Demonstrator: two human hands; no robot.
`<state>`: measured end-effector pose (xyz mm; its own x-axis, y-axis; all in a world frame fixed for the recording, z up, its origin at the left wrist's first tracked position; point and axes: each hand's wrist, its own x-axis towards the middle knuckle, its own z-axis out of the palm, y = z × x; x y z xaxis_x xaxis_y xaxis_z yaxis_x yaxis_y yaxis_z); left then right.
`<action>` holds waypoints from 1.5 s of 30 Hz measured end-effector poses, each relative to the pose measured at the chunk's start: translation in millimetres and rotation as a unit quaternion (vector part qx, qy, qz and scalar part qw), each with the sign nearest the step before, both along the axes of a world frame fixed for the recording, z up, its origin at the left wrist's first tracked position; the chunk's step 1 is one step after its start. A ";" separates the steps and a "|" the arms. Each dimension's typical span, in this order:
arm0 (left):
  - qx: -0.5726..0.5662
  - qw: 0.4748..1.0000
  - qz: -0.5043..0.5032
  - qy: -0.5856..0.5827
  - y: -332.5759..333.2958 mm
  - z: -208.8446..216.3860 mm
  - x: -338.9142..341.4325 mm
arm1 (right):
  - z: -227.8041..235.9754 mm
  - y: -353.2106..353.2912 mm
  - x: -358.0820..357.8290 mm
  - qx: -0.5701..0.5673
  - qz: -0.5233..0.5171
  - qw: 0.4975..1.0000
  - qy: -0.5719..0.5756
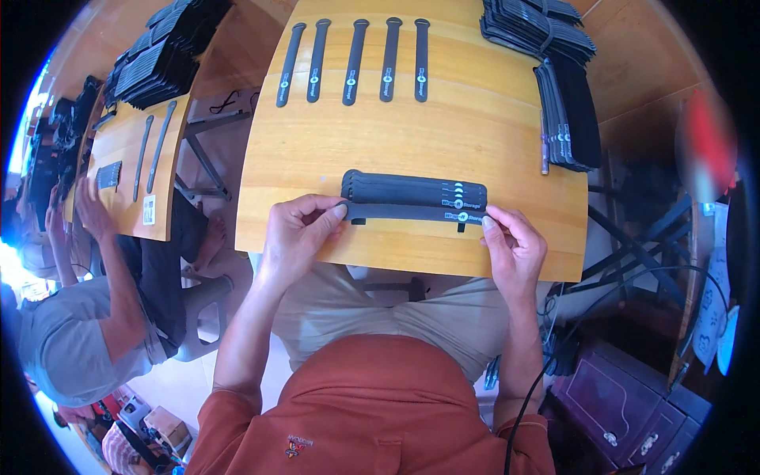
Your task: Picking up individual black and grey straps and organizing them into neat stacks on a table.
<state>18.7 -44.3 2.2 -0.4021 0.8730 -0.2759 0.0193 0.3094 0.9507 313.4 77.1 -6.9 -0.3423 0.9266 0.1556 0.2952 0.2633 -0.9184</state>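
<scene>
We hold one black strap (412,212) stretched between our hands, flat against the wooden tabletop (475,127). Our left hand (297,233) pinches its rounded end between thumb and forefinger, fingers narrowed on it; our right hand (514,245) pinches the other end, near the pale round mark, in the same closed grip. The strap lies along the near edge of the tabletop, just above our knuckles.

Just beyond it, touching or nearly so, sits a small stack of straps (413,190) of the same kind, their ends lined up and pale dots showing toward our right hand. Well beyond both hands, five single straps (353,59) lie side by side, fanned lengthwise away from us. Past our right hand, at the far corner, stands a tall pile of black straps (538,28), with an upright row of straps (568,115) just nearer to us.

Off past our left hand, another person (87,317) works at a second tabletop (127,174) carrying more black straps.
</scene>
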 end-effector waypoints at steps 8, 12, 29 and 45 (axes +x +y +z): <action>-0.036 0.999 0.025 0.017 14.6 -2.7 -1.9 | -4.6 9.9 -6.1 0.003 -0.010 1.000 -0.017; -0.041 0.999 0.029 0.014 16.0 -4.1 -3.3 | -7.0 11.8 -5.1 0.004 -0.008 0.999 -0.039; -0.059 0.996 0.028 0.058 17.9 -8.8 -2.5 | -11.3 12.9 -5.2 -0.006 -0.020 0.999 -0.045; -0.068 0.995 0.031 0.058 19.9 -7.5 0.6 | -9.9 12.0 -7.3 0.025 -0.032 0.997 -0.067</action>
